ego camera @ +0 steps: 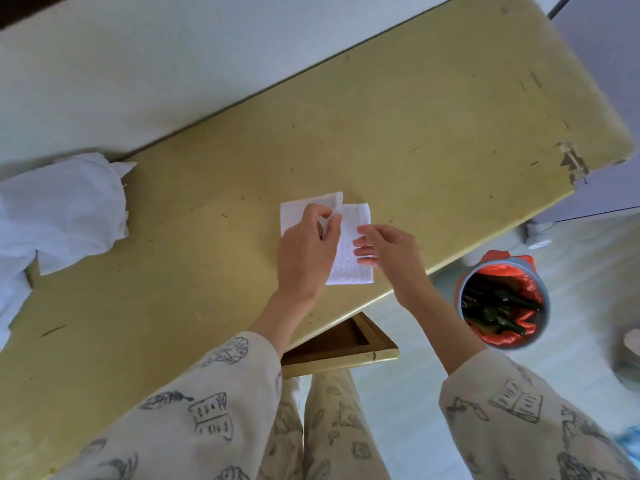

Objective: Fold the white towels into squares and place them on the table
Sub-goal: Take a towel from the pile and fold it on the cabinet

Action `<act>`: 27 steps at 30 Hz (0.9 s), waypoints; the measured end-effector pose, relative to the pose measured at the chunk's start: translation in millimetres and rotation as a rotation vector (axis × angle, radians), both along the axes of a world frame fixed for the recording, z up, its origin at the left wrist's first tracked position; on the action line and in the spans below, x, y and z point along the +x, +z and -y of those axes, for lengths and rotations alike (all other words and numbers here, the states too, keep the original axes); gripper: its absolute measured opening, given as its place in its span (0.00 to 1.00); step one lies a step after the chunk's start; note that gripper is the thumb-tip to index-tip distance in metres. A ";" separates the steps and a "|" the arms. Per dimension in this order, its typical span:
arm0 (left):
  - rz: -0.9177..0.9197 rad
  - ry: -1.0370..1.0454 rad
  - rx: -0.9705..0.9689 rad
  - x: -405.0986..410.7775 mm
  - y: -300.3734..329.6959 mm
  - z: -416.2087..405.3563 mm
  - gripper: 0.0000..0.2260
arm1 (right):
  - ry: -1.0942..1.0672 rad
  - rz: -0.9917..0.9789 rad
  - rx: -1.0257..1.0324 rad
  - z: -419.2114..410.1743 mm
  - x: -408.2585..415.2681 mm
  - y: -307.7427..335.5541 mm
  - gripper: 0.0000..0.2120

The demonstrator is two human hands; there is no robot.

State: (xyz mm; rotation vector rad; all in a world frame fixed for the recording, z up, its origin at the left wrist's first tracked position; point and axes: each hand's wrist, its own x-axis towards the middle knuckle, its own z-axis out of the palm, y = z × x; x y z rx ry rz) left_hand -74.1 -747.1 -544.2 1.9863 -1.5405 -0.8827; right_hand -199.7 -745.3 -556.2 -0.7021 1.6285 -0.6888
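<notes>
L hand (306,252) pinches folded towel's (349,258) top flap; R hand (384,249) relaxed-open, fingertips touching it.

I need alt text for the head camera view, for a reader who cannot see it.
A person's left hand pinches a flap of a small white towel on a yellow table, while the right hand hovers open beside it. More white cloth lies heaped at the table's left.
</notes>
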 end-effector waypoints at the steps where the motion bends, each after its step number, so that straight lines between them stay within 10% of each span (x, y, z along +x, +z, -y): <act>1: 0.010 -0.033 0.025 -6.5 -5.5 1.7 0.10 | -0.024 0.051 0.031 1.9 -0.6 -1.6 0.08; 13: -0.192 -0.144 0.002 4.1 -27.4 -21.3 0.12 | 0.059 -0.086 0.060 14.4 0.8 -19.9 0.08; 19: 0.132 -0.215 -0.255 31.1 -37.6 -35.6 0.12 | 0.120 -0.197 0.089 18.5 3.9 -19.9 0.04; 27: 0.399 -0.504 -0.114 36.1 -52.0 -40.2 0.24 | 0.079 -0.161 0.118 17.7 -4.8 -15.5 0.06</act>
